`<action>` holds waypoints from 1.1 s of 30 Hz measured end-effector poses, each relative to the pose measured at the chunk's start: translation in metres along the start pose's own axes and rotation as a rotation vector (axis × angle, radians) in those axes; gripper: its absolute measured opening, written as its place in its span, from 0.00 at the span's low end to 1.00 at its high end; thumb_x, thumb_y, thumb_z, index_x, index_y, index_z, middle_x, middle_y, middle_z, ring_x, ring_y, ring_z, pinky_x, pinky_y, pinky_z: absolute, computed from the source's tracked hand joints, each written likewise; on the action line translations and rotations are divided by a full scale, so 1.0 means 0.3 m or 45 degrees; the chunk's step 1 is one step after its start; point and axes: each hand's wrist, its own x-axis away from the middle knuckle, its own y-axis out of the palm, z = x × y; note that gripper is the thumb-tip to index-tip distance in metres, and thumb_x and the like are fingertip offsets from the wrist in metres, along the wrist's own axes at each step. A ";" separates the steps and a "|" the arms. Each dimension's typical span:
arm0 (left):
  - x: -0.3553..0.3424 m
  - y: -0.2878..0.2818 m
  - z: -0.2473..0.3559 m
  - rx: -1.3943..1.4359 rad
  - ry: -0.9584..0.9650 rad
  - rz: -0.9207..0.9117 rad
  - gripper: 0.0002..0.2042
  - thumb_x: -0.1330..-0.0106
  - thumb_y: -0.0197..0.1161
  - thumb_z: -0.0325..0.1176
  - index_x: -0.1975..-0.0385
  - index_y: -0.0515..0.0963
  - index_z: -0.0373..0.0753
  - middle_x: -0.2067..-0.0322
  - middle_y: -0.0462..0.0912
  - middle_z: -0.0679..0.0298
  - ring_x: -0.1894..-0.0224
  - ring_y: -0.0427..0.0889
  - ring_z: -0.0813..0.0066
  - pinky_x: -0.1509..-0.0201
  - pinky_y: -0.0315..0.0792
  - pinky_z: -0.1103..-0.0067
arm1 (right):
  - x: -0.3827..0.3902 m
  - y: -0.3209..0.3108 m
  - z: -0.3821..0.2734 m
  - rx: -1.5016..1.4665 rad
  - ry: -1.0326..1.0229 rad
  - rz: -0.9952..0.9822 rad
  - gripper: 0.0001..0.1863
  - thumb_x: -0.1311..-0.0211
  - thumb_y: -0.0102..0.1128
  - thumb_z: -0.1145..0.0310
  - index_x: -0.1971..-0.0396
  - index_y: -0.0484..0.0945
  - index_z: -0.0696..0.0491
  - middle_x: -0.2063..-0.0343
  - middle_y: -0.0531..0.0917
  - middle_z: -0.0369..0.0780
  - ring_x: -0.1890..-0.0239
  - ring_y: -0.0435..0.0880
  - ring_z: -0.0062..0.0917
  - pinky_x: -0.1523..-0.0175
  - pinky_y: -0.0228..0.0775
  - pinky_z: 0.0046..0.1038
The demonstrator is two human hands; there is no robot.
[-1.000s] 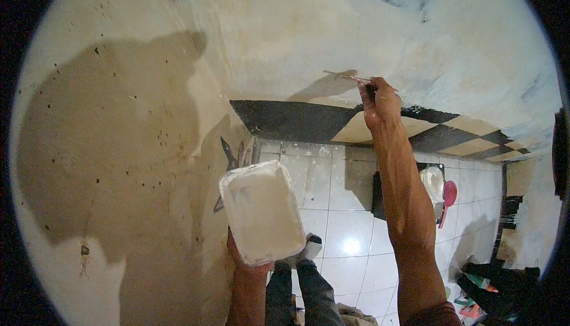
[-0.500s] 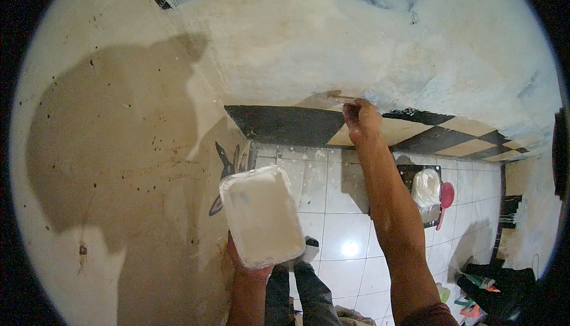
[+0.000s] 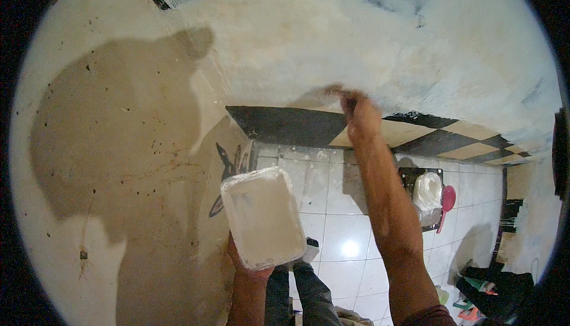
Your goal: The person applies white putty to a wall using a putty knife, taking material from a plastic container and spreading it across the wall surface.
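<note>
My left hand (image 3: 252, 271) grips a white rectangular tub (image 3: 255, 176) from below. Its rim is crusted with white paste, and a smooth off-white surface fills its inside. Up at the wall ahead, my right hand (image 3: 363, 117) is closed around a thin flat spreading tool (image 3: 334, 90), blurred by motion. That tool lies against or very near the patchy cream-white wall (image 3: 285, 35), just above a band of black and cream checks (image 3: 291, 123). Exactly what kind of spreader it is cannot be made out.
The side wall (image 3: 65, 166) rises close on my left, with my shadow on it. On the white tiled floor (image 3: 344, 231), a white plastic-wrapped lump (image 3: 427, 191) lies on a black tray, with a pink ladle-shaped scoop (image 3: 448, 198) beside it. A dark bag-like heap (image 3: 499, 290) sits at lower right.
My right hand has shifted slightly up along the wall, and its tool is now blurred. The left hand and the tub stay nearly in place.
</note>
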 end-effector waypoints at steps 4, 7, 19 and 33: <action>0.011 -0.067 0.024 -0.047 0.084 -0.058 0.25 0.31 0.47 0.49 0.39 0.65 0.42 0.43 0.72 0.55 0.44 0.75 0.54 0.42 0.70 0.54 | 0.225 0.127 -0.172 -0.110 -0.073 -0.285 0.09 0.39 0.50 0.75 0.60 0.73 0.61 0.67 0.81 0.42 0.63 0.81 0.26 0.59 0.77 0.26; 0.019 0.037 0.014 0.022 0.034 0.027 0.26 0.31 0.48 0.50 0.39 0.65 0.42 0.42 0.72 0.55 0.44 0.74 0.53 0.42 0.70 0.54 | 0.332 0.057 -0.078 -0.271 -0.026 -0.009 0.09 0.43 0.52 0.74 0.68 0.79 0.63 0.68 0.83 0.43 0.67 0.82 0.28 0.62 0.76 0.25; 0.039 -0.146 0.075 -0.158 0.049 0.013 0.33 0.36 0.49 0.60 0.37 0.62 0.44 0.40 0.69 0.57 0.42 0.72 0.52 0.41 0.67 0.50 | 0.132 0.195 0.017 -0.211 0.056 -0.136 0.08 0.39 0.50 0.75 0.62 0.74 0.59 0.67 0.81 0.42 0.68 0.82 0.27 0.62 0.78 0.28; 0.035 -0.042 0.105 0.016 0.103 -0.042 0.26 0.31 0.47 0.48 0.39 0.64 0.39 0.44 0.72 0.53 0.45 0.75 0.52 0.44 0.71 0.54 | 0.099 0.290 -0.078 -0.159 -0.065 0.040 0.04 0.41 0.54 0.77 0.70 0.74 0.62 0.70 0.80 0.42 0.67 0.82 0.27 0.61 0.79 0.24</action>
